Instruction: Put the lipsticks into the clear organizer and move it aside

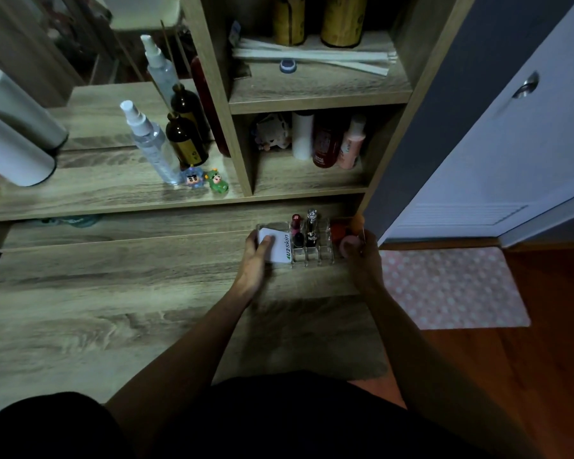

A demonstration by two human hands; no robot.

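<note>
Hands at the far right end of the wooden worktop (113,293), one on each end of the clear organizer (312,256).

Left hand (254,256): fingers curled round the organizer's left end, thumb lying on top of a white card or flat pack (277,245) that sits in the left compartment. Grasp closed on that end.

Right hand (362,256): wrapped round the right end, fingers closed against the wall beside a pink rounded item (347,246) and an orange one (338,231) in the right compartment; what these two are cannot be told.

Clear organizer: on the worktop, near its back right corner, just below the open shelf unit (312,183); whether it rests on the surface or is lifted slightly cannot be told. Middle section divided into small upright slots.

Lipsticks: red-capped lipstick (296,221) upright in a rear slot; dark lipstick (299,240) in the slot in front of it; black lipstick with clear faceted cap (311,230) upright just to their right. Remaining slots to the right appear unfilled.

Writing: white card reads "U2skin" in grey-green letters, running sideways. Small marking on the red cap, too small to read. Labels on shelf bottles (327,140) blurred, unreadable.

Also present: clear spray bottle (151,144), brown bottle (186,140), two small figurines (206,182) on the raised ledge; pink dotted mat (451,286) on the floor at right.
</note>
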